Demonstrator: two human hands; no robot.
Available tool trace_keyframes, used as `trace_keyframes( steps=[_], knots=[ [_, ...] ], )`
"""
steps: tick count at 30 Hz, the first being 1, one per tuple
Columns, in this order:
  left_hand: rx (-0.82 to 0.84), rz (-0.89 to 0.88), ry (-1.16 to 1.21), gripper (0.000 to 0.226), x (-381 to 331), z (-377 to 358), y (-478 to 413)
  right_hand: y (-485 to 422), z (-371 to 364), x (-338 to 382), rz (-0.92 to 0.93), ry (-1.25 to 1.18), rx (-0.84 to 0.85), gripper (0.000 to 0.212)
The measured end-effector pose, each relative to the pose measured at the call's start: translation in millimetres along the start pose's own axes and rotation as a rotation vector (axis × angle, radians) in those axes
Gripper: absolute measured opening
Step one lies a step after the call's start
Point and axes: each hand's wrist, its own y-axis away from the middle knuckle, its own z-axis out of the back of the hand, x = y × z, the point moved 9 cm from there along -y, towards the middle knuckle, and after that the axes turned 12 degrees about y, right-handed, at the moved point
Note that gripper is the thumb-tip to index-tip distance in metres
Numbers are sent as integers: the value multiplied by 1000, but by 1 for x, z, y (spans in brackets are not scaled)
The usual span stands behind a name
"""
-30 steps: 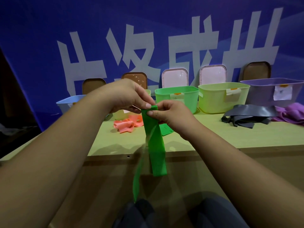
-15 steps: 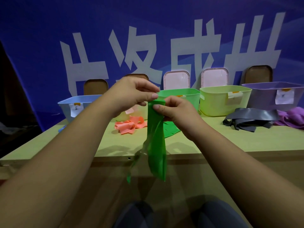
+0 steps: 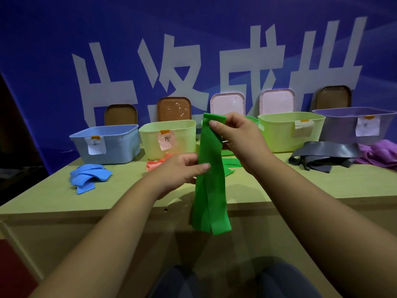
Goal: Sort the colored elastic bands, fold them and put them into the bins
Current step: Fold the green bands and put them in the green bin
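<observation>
A green band [image 3: 211,190], folded lengthwise into several layers, hangs upright in the air just in front of the tabletop [image 3: 300,186]. The right grip [image 3: 238,136] pinches its top end between thumb and curled fingers, up at the height of the bin rims. The left grip [image 3: 180,171] pinches the band about halfway down from its left edge, with the thumb laid across the front. The lower ends hang free below the tabletop's near edge.

More green bands [image 3: 231,163] lie on the tabletop just behind the held one. To their left sit a heap of orange bands [image 3: 153,164] and, further left, a pile of blue bands [image 3: 89,176]. To the right lie grey bands [image 3: 322,154] and, touching them, purple bands [image 3: 380,153].

Along the back stands a row of open bins: a blue bin [image 3: 116,145], a pale yellow bin [image 3: 154,143], a green bin [image 3: 252,119] mostly hidden by the right grip, a light green bin [image 3: 279,134] and a purple bin [image 3: 343,125]. Lids [image 3: 174,108] lean upright behind them against a blue banner [image 3: 64,50].
</observation>
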Motion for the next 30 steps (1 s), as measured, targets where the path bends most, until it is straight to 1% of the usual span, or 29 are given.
trace_keyframes(
  steps=[2,6,11,15,18,23,30],
  knots=[
    [4,4,58,26,7,-9,-3,-4,5,-2,-2,17,-24,13],
    [-19,-9,179,24,16,-23,-10,-10,14,-7,-6,63,-58,23],
    [-66,-31,245,25,22,-37,-22,-15,19,-5,9,76,-38,15],
    [-54,-44,319,30,20,-48,-29,-20,25,2,20,49,-36,21],
    [-57,-62,379,30,13,-55,-32,-24,31,9,32,55,-36,21],
    [-66,-74,310,19,10,-64,-37,-28,40,13,29,83,-23,12],
    [-37,-28,289,23,19,-74,-40,-27,51,-1,-4,125,-58,16]
  ],
)
